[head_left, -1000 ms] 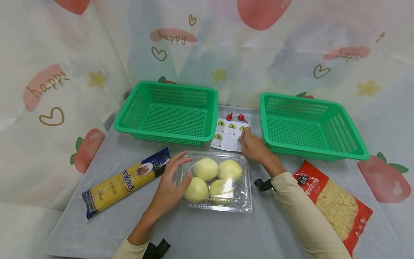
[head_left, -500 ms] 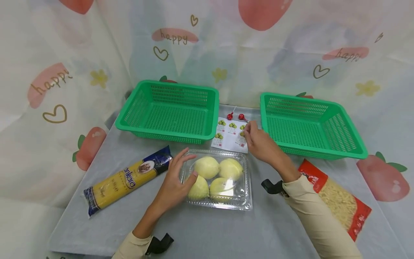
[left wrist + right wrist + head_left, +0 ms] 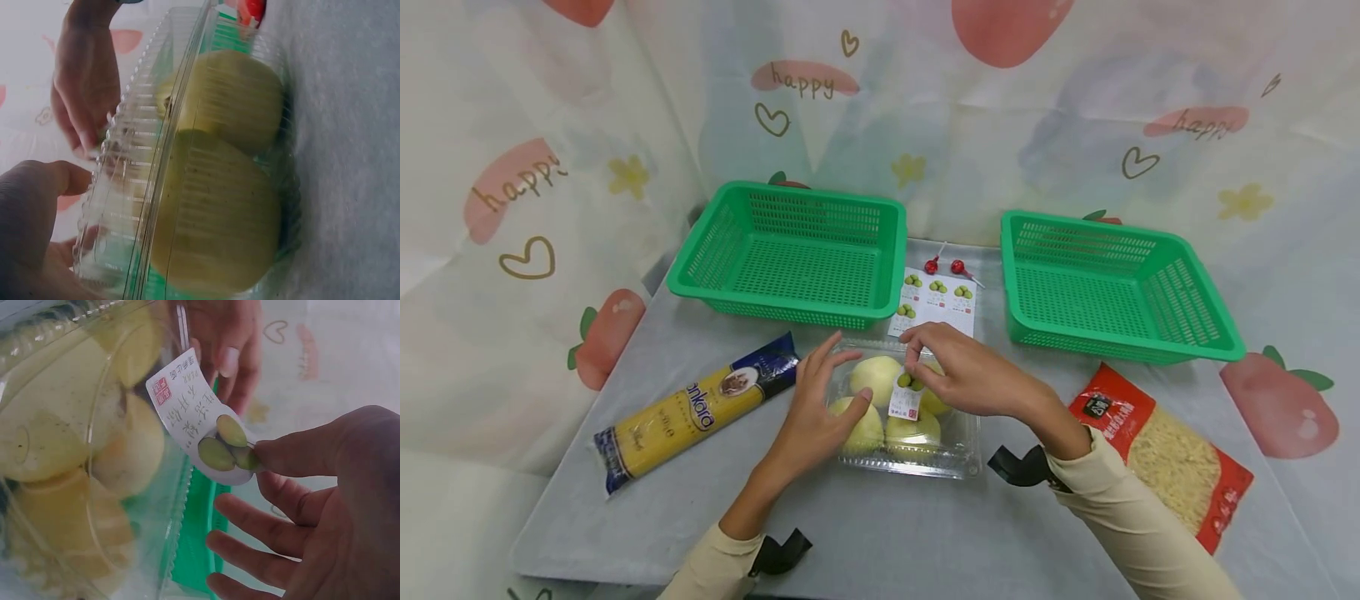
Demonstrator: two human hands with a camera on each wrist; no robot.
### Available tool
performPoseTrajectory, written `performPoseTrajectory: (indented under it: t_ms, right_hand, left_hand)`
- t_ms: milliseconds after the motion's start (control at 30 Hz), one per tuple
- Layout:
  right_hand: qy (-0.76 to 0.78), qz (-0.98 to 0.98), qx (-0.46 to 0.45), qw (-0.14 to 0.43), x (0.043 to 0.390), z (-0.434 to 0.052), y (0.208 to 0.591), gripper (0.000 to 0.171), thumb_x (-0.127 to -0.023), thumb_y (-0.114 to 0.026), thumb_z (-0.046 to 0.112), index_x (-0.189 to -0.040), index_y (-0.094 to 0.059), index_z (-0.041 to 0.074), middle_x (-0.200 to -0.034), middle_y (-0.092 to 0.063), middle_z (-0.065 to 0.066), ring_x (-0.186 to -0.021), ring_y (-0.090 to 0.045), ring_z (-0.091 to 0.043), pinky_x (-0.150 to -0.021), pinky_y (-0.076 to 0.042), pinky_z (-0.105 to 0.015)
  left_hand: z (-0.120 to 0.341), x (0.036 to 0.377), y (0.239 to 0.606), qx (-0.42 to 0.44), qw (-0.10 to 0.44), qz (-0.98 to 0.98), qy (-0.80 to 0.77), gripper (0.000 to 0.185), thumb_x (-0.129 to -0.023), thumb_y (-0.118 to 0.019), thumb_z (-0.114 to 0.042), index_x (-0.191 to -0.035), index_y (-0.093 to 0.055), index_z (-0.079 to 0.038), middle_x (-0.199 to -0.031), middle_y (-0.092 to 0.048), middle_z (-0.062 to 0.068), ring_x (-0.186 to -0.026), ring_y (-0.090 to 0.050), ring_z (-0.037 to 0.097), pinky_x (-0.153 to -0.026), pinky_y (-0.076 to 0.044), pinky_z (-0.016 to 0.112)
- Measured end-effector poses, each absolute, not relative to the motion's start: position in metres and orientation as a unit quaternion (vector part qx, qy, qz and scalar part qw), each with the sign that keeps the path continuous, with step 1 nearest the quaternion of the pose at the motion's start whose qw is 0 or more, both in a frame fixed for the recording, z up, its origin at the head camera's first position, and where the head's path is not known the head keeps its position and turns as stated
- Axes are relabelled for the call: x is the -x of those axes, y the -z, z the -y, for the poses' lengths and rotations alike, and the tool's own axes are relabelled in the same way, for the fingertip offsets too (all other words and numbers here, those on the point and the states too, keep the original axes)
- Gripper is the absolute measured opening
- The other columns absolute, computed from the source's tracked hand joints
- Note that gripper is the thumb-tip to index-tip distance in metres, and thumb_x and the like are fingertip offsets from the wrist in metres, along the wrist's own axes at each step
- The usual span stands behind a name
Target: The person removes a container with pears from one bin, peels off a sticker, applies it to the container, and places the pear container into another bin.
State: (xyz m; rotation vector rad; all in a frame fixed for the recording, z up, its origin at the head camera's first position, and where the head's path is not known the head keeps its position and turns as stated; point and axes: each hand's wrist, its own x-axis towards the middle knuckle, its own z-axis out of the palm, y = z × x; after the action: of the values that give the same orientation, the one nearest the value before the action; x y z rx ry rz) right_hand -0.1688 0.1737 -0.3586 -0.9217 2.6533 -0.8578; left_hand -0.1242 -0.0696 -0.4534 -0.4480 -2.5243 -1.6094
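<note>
The step in hand looks like labelling: the right hand (image 3: 977, 379) pinches a small sticker (image 3: 906, 400) by its upper end between thumb and forefinger, the other fingers spread loose, and holds it just over the lid of the clear clamshell box (image 3: 958, 454) of pale yellow fruit at the table's centre. The left hand (image 3: 820, 408) steadies the box from its 9 o'clock side, fingers straight and resting against the lid. The sticker hangs with its long axis running roughly 12 to 6 o'clock, green fruit picture at the top, red stamp at the bottom (printed face toward the head camera). Next, I judge, the free lower end must be laid flat on the lid and smoothed down. The sticker sheet (image 3: 938, 302) lies at 12 o'clock of the box, between two green baskets (image 3: 790, 250).
</note>
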Motion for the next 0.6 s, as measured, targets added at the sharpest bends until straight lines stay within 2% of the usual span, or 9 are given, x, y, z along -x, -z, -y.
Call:
performPoseTrajectory:
  t_ms: [233,433,600]
  right_hand:
    - [0.246,-0.91,0.322,0.083,0.173,-0.16,0.368,0.012,-0.107,-0.064,0.021,-0.097,-0.061,0.016,-0.146,-0.063,-0.015,-0.142,-0.051,-0.034,-0.113,-0.046,-0.054]
    - [0.224,-0.914,0.327,0.08,0.176,-0.155,0.371,0.011,-0.105,-0.067,0.019,-0.095,-0.064,0.014,-0.145,-0.063,-0.017,-0.139,-0.054,-0.035,-0.113,-0.046,-0.053]
    - [0.204,-0.918,0.332,0.071,0.177,-0.152,0.373,0.01,-0.103,-0.069,0.018,-0.095,-0.066,0.012,-0.145,-0.063,-0.018,-0.139,-0.054,-0.036,-0.114,-0.046,-0.053]
  left_hand:
    - [0.063,0.124,0.453,0.141,0.081,0.853,0.496,0.057,-0.09,-0.082,-0.027,-0.142,-0.062,-0.013,-0.171,-0.031,0.014,-0.156,-0.022,0.038,-0.116,-0.031,0.074]
    - [0.061,0.121,0.452,0.15,0.103,0.857,0.482,0.057,-0.087,-0.084,-0.027,-0.139,-0.065,-0.013,-0.17,-0.032,0.015,-0.155,-0.024,0.04,-0.112,-0.036,0.074]
    - [0.061,0.121,0.454,0.154,0.096,0.862,0.473,0.055,-0.085,-0.088,-0.029,-0.134,-0.069,-0.015,-0.172,-0.03,0.012,-0.156,-0.021,0.038,-0.113,-0.037,0.073]
